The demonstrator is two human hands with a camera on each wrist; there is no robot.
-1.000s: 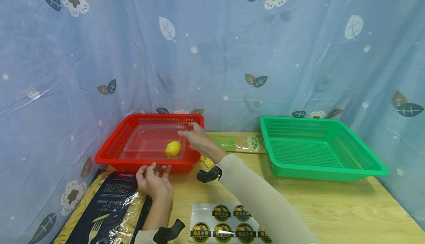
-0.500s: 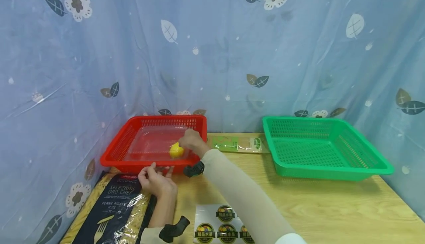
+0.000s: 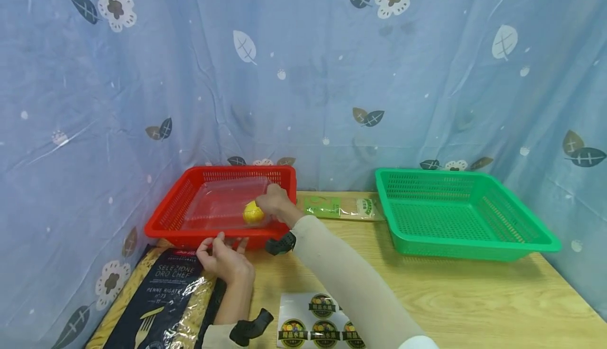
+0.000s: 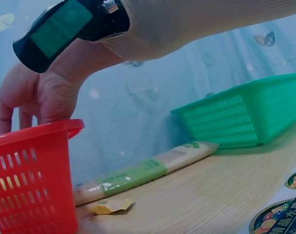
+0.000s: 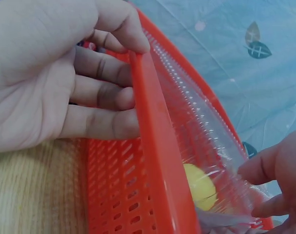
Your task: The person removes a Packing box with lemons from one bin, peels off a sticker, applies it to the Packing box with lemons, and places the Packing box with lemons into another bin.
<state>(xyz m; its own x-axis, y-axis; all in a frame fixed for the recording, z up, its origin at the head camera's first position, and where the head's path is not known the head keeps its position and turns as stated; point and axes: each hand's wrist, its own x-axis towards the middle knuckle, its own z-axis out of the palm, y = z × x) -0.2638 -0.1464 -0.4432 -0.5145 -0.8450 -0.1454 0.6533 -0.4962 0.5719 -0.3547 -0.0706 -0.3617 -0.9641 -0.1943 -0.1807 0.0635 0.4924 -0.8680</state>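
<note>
Compared with a second ago, the right hand (image 3: 276, 204) has dipped from above the right side of the red basket (image 3: 166, 231) to just beside the yellow fruit (image 3: 253, 212), while the left hand (image 3: 226, 259) stays at the front rim. From where I stand, the clear plastic (image 3: 220, 199) lies inside the basket with the fruit; tray or bag, I can't tell. Right thumb and finger are bent, tips at its edge; whether they close on it I can't make out. Left fingers curl at the rim, holding it.

I'd keep that left hold steady and take the plastic by its firm edge, gently, since slick film creases and the round fruit could roll.

Plenty of texture here: glossy, crinkled plastic, smooth fruit, slotted basket walls. Outside sit a shiny pasta bag (image 3: 161, 296), a long flat packet (image 3: 327, 206), a sheet of round stickers (image 3: 299, 304) and a mesh-bottomed green basket (image 3: 474, 249) on the pale-grained table (image 3: 474, 296), before a softly folded curtain (image 3: 322, 75).
</note>
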